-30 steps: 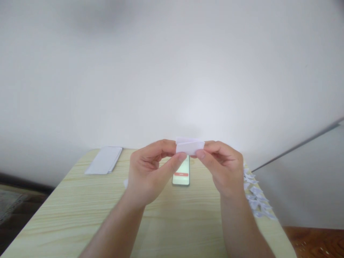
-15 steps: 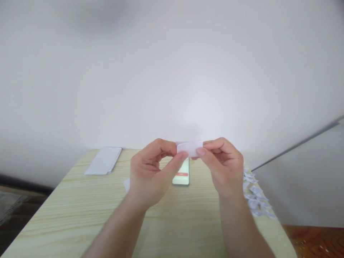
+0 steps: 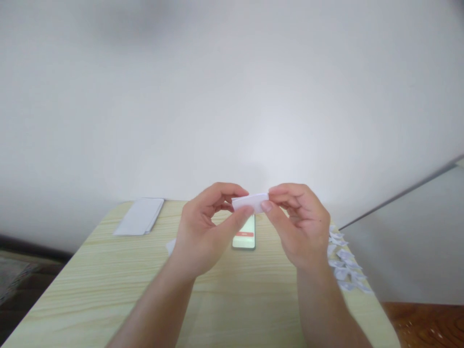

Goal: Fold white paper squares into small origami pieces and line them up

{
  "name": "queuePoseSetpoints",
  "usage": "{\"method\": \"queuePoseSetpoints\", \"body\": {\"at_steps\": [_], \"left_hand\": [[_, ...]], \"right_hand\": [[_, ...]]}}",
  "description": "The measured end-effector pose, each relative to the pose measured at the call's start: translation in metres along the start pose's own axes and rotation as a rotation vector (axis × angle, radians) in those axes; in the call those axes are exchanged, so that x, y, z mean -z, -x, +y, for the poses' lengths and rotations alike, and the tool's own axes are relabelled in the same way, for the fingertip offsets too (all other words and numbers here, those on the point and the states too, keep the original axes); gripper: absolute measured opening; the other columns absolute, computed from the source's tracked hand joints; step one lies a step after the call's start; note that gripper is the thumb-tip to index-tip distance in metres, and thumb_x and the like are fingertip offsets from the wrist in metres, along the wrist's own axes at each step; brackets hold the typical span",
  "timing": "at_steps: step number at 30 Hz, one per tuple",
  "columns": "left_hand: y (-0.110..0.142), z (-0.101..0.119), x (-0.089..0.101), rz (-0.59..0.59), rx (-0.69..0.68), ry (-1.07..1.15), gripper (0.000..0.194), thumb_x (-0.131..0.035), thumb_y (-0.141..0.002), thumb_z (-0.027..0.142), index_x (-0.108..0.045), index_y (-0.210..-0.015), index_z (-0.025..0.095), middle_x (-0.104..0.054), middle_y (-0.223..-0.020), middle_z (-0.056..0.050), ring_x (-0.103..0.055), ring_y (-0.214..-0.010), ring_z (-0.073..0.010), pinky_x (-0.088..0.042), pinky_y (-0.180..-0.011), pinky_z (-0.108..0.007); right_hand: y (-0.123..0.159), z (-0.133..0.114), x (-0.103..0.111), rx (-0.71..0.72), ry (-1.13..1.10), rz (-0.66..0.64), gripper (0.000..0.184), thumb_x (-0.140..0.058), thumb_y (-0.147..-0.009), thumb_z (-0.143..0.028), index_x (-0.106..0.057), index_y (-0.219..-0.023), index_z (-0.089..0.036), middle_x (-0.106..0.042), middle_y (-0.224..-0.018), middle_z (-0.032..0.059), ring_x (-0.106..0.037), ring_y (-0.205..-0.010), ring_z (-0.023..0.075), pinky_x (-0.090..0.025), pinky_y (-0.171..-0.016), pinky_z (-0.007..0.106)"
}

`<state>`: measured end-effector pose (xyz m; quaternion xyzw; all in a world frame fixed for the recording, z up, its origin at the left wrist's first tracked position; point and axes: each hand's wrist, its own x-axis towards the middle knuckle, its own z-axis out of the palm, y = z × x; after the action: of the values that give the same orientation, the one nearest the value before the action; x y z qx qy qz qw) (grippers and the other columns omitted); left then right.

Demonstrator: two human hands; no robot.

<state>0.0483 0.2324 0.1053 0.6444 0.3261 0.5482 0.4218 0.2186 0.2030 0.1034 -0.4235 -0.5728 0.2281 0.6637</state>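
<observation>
A small folded piece of white paper (image 3: 249, 201) is held up over the table, between my two hands. My left hand (image 3: 208, 229) grips its left part, thumb on the near face and index finger along the top edge. At the right end my right hand (image 3: 302, 224) pinches it between thumb and fingertips. Below and behind the paper a phone (image 3: 244, 240) lies on the table, its lit screen partly covered by the paper and my left thumb. Another bit of white paper (image 3: 170, 246) peeks out beside my left wrist, mostly hidden.
A stack of white paper sheets (image 3: 139, 216) rests at the table's back left. Several small folded white paper pieces (image 3: 346, 266) lie along the right edge of the wood-grain table (image 3: 108, 280). A pale wall (image 3: 232, 96) rises directly behind the table.
The folded paper has shifted slightly left and now tilts, its right end higher; its layers look closer together. My left index finger has moved onto its top edge.
</observation>
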Motion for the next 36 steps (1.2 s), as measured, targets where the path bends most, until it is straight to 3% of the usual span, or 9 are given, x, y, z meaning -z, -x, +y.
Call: {"method": "queuePoseSetpoints", "body": {"at_steps": [3, 9, 16, 27, 36], "left_hand": [[0.000, -0.002, 0.001, 0.018, -0.018, -0.041, 0.006, -0.078, -0.088, 0.026, -0.075, -0.089, 0.020, -0.071, -0.078, -0.001, -0.064, -0.073, -0.0138, -0.053, -0.069, -0.027], [0.002, -0.001, -0.001, 0.059, -0.077, -0.171, 0.006, -0.078, -0.087, 0.025, -0.074, -0.087, 0.020, -0.073, -0.081, -0.002, -0.064, -0.075, -0.0163, -0.051, -0.070, -0.030], [0.000, 0.002, -0.004, 0.116, -0.138, -0.296, 0.005, -0.077, -0.086, 0.023, -0.075, -0.082, 0.021, -0.071, -0.076, 0.000, -0.062, -0.071, -0.0147, -0.052, -0.067, -0.029], [0.001, -0.003, -0.006, 0.106, -0.177, -0.296, 0.002, -0.076, -0.086, 0.020, -0.076, -0.086, 0.021, -0.071, -0.079, -0.002, -0.064, -0.074, -0.0153, -0.058, -0.067, -0.028], [0.002, -0.002, -0.006, 0.091, -0.114, -0.232, 0.009, -0.075, -0.090, 0.026, -0.080, -0.096, 0.023, -0.077, -0.084, -0.003, -0.069, -0.076, -0.0160, -0.059, -0.068, -0.026]], "right_hand": [[-0.001, -0.001, 0.000, -0.005, 0.011, -0.017, 0.021, -0.078, -0.089, -0.022, -0.073, -0.109, -0.027, -0.078, -0.094, 0.0020, -0.074, -0.086, 0.0183, -0.061, -0.081, 0.033], [-0.004, -0.006, 0.004, -0.104, 0.002, -0.057, 0.010, -0.079, -0.089, -0.027, -0.079, -0.099, -0.025, -0.081, -0.098, 0.0042, -0.077, -0.089, 0.0211, -0.065, -0.086, 0.038], [-0.005, -0.007, 0.004, -0.087, 0.051, -0.053, 0.013, -0.078, -0.089, -0.025, -0.081, -0.102, -0.027, -0.082, -0.102, 0.0044, -0.078, -0.091, 0.0230, -0.067, -0.086, 0.041], [-0.003, -0.008, -0.003, -0.056, 0.116, -0.038, 0.015, -0.074, -0.092, -0.025, -0.080, -0.106, -0.027, -0.081, -0.104, 0.0048, -0.077, -0.092, 0.0223, -0.069, -0.080, 0.040], [-0.007, -0.011, 0.000, -0.069, 0.066, -0.044, 0.012, -0.072, -0.094, -0.026, -0.079, -0.103, -0.027, -0.080, -0.098, 0.0031, -0.075, -0.082, 0.0191, -0.067, -0.073, 0.036]]}}
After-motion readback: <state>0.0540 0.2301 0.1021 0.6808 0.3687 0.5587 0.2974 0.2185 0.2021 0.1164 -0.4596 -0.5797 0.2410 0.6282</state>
